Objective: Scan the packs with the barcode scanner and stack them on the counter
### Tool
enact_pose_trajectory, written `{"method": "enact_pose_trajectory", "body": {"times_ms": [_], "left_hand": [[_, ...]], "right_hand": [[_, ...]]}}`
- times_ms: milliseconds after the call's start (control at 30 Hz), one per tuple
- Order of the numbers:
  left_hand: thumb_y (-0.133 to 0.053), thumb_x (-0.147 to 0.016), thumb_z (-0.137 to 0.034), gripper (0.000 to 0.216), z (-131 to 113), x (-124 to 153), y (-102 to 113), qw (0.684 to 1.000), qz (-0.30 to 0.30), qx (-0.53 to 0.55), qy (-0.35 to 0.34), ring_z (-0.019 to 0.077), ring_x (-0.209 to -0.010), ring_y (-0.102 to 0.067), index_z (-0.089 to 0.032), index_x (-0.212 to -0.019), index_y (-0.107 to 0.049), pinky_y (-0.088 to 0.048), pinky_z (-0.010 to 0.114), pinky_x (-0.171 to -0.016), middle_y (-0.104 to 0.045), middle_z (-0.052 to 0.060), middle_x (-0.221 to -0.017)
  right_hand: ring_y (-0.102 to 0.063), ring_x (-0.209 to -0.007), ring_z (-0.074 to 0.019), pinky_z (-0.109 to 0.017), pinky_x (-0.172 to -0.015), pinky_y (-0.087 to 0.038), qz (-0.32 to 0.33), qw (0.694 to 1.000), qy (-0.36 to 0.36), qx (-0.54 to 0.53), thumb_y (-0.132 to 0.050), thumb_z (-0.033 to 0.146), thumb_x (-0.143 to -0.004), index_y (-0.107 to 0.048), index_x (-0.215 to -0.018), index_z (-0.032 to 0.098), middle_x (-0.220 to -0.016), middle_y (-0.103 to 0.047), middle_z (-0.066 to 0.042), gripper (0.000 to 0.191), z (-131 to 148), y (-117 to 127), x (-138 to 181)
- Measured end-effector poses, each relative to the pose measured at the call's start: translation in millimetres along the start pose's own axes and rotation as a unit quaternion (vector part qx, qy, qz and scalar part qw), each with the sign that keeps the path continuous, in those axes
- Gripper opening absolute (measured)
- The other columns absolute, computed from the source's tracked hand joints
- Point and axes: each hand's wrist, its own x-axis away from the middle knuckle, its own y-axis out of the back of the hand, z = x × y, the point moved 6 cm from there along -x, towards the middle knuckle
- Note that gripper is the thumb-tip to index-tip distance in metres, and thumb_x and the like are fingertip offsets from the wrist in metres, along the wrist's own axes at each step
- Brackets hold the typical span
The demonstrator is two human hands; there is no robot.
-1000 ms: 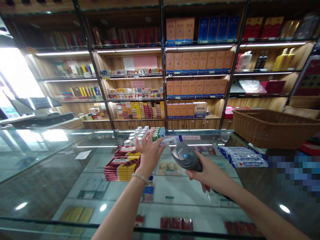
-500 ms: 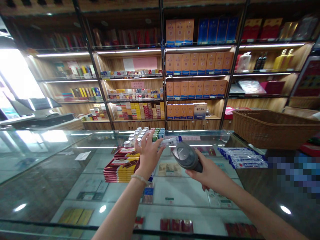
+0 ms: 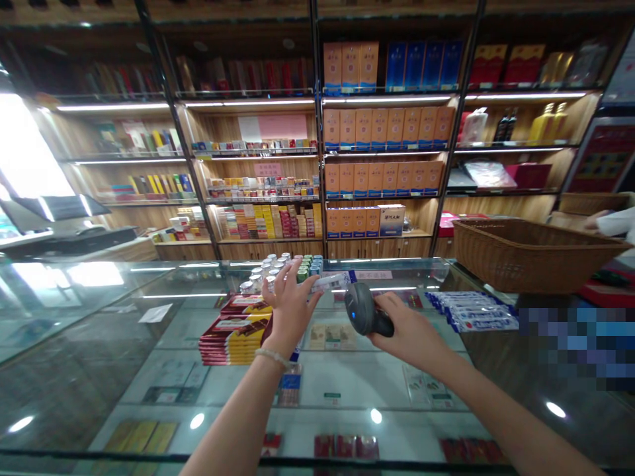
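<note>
My left hand (image 3: 289,305), with a pale bracelet at the wrist, pinches the end of a slim white-and-blue packet (image 3: 331,281) above the glass counter. A dark barcode on the packet shows toward me. In my right hand (image 3: 407,330) is a grey-black barcode scanner (image 3: 364,309), fingers wrapped round its handle and a small blue light lit on it. The scanner's head is close to the packet's right end. Partly behind my left hand are stacked red-and-yellow packets (image 3: 231,337) and several small white-lidded containers (image 3: 270,270).
Several similar blue-and-white packets (image 3: 471,311) lie on the counter (image 3: 367,370) to the right. Behind them stands a wicker basket (image 3: 530,261). A paper slip (image 3: 155,313) and a monitor (image 3: 57,210) are at left. Another person's sleeve (image 3: 615,223) shows at the right edge.
The scanner has turned in my right hand, its head now tilted more toward the packet, and a blue light shows on it. A person's sleeve and hand have come into view at right.
</note>
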Motion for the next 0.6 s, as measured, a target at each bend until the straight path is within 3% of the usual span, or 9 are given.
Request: {"method": "enact_pose_trajectory", "body": {"times_ms": [133, 400, 600], "left_hand": [[-0.07, -0.09, -0.041, 0.024, -0.9, 0.1, -0.2, 1.0, -0.001, 0.004, 0.001, 0.0381, -0.143, -0.042, -0.036, -0.113, -0.077, -0.01, 0.071, -0.12, -0.05, 0.009, -0.159], [-0.071, -0.09, -0.038, 0.023, -4.6, -0.3, 3.0, 1.0, 0.006, 0.008, 0.001, 0.0381, -0.144, -0.042, -0.035, -0.112, -0.077, -0.013, 0.072, -0.118, -0.052, 0.009, -0.158], [-0.07, -0.09, -0.04, 0.023, -5.8, 0.7, 2.0, 1.0, 0.014, 0.017, -0.006, 0.0376, -0.143, -0.042, -0.034, -0.112, -0.077, -0.014, 0.071, -0.118, -0.051, 0.009, -0.158]], "right_hand": [[-0.069, -0.103, -0.025, -0.029, -0.072, -0.044, 0.003, 0.998, -0.014, 0.06, -0.067, 0.029, -0.08, -0.063, -0.116, 0.024, -0.126, -0.063, -0.007, 0.037, -4.0, -0.8, -1.7], [-0.065, -0.113, -0.0266, -0.032, -0.08, -0.05, 0.023, 0.995, 0.001, 0.096, -0.065, 0.028, -0.081, -0.064, -0.117, 0.023, -0.127, -0.06, -0.009, 0.036, -10.6, -12.4, -3.9], [-0.053, -0.128, -0.0334, -0.047, -0.103, -0.049, -0.014, 0.992, 0.041, 0.12, -0.07, 0.029, -0.077, -0.067, -0.117, 0.02, -0.141, -0.057, -0.015, 0.041, -19.1, -24.6, -7.9]]}}
